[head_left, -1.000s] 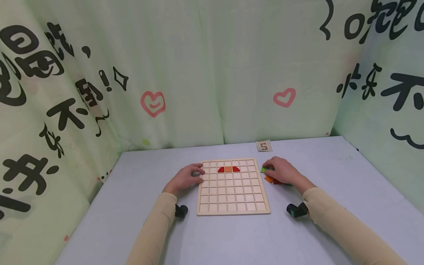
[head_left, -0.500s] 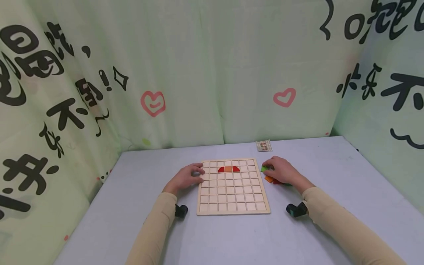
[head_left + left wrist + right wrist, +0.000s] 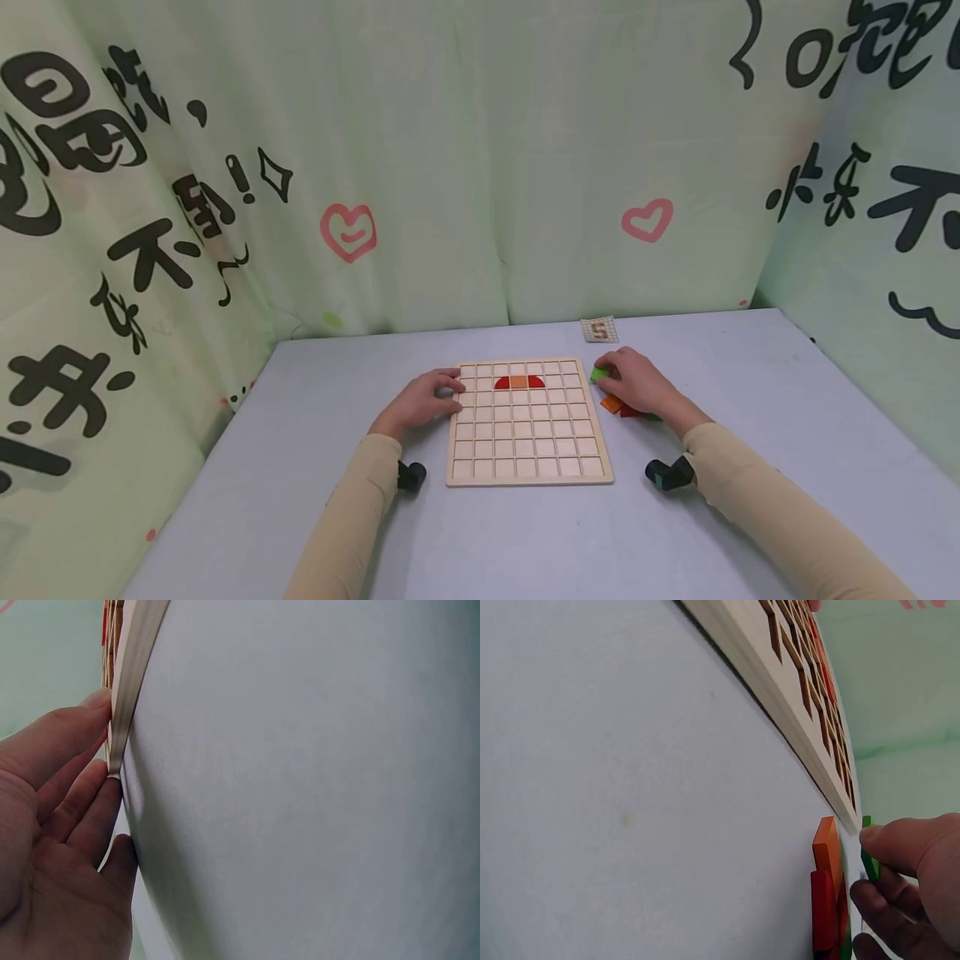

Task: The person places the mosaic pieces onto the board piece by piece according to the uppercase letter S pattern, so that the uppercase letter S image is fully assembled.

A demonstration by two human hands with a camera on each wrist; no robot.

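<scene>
A square wooden grid board (image 3: 532, 481) lies on the table, with a red quarter-round tile (image 3: 502, 384), an orange square tile (image 3: 518, 382) and another red tile (image 3: 536, 382) in one row near its far side. My left hand (image 3: 422, 402) rests against the board's left edge, thumb and fingers spread apart; in the left wrist view the thumb (image 3: 71, 727) touches the edge. Right of the board, my right hand (image 3: 638, 382) pinches a green tile (image 3: 869, 851) between thumb and fingers. Beneath that hand lies a small pile of tiles, partly hidden, with orange (image 3: 827, 844) and red (image 3: 823, 909) ones showing.
A small patterned card (image 3: 599, 330) lies by the table's far edge, beyond the right hand. The white table (image 3: 517, 542) is bordered by a pale green curtain (image 3: 420, 167) with black lettering and pink hearts. A dark wrist camera (image 3: 670, 474) sits at the right cuff.
My right hand has moved slightly away from me, lifting the green tile a little off its spot. The left hand keeps its place on the board, and the head view has shifted slightly.
</scene>
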